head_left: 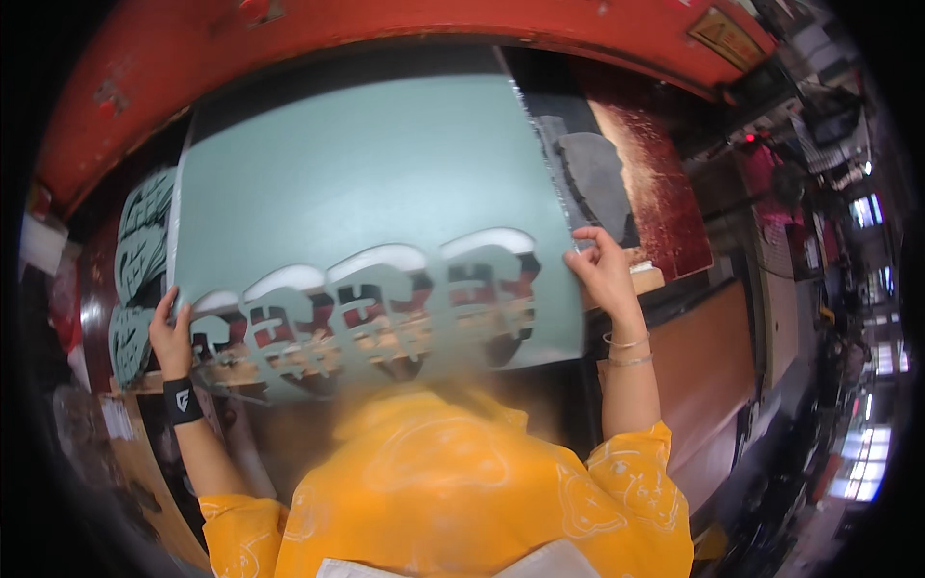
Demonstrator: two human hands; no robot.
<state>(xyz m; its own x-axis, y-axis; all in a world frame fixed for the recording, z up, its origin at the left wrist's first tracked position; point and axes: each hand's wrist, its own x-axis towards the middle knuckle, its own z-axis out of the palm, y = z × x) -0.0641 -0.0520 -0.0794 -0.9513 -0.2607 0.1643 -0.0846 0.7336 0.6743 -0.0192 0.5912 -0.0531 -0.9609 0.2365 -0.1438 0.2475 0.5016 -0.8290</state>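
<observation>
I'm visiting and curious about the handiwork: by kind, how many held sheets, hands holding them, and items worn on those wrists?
Green sheet: 1
Hands: 2 (left hand, right hand)
Black wristband: 1
Bracelets: 2
Total: 6

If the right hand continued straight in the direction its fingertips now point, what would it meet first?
Probably the green sheet: the right hand has its fingertips turned left toward the sheet's edge and seems to hold it, though depth is hard to judge.

Forearms (631,393) spread wide, both reaching forward, left grip (171,339) pinched, right grip (606,275) pinched, slightly higher.
</observation>
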